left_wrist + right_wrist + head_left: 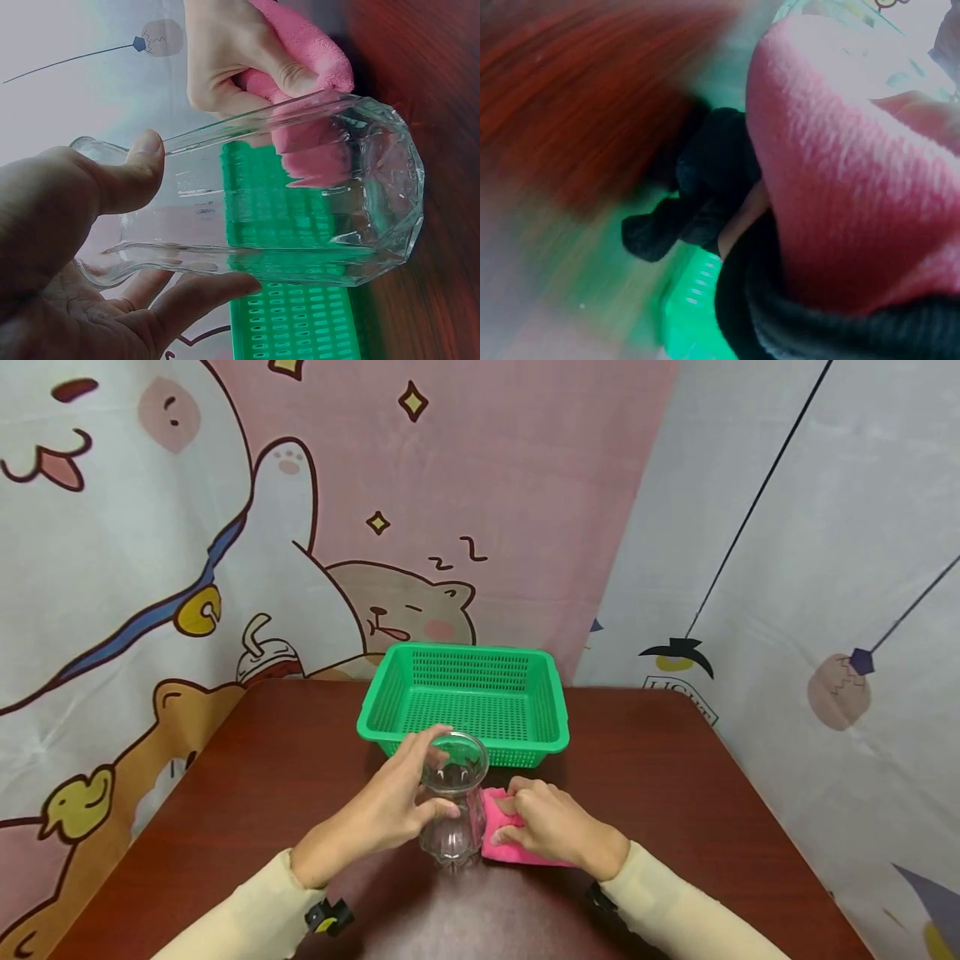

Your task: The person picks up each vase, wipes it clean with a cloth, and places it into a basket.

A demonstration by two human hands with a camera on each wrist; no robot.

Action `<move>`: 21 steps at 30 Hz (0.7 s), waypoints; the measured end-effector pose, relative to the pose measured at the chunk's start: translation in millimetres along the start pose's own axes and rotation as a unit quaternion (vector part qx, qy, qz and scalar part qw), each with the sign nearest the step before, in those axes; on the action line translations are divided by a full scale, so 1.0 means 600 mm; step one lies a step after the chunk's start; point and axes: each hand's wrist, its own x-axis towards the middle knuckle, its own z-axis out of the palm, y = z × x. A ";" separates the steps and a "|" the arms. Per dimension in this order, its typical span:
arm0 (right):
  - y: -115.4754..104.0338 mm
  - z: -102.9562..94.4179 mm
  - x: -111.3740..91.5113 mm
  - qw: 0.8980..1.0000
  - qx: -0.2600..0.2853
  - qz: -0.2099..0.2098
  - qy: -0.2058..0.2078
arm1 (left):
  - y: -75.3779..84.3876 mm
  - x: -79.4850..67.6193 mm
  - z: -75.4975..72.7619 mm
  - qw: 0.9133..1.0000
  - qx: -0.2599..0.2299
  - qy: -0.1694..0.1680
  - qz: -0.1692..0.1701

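Observation:
A clear glass vase [452,842] with a flared rim and faceted base stands mouth up in front of me. My left hand [386,803] grips it near the neck, thumb on the near side and fingers round the far side. To its right, my right hand [558,822] holds a folded pink cloth [517,853] with thumb and fingers. In the left wrist view the cloth [322,60] lies right at the glass wall close to the base, partly seen through the vase [300,217]. The cloth [862,195] hides most of the right hand in the right wrist view.
A green perforated plastic basket [558,739] sits behind the vase on the dark red-brown wooden table [660,810]. Patterned cartoon fabric [525,485] hangs behind and along the sides of the table. Black straps [720,165] show in the right wrist view.

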 end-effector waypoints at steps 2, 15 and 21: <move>0.000 0.000 0.000 1.000 0.002 0.000 0.004 | 0.001 0.001 -0.001 1.000 0.001 -0.001 0.000; 0.014 0.009 0.000 0.997 0.075 -0.009 0.022 | -0.001 -0.001 -0.001 1.000 -0.006 -0.006 -0.002; 0.016 0.012 0.001 0.992 0.110 -0.015 0.059 | -0.001 0.001 -0.002 1.000 0.007 0.000 0.002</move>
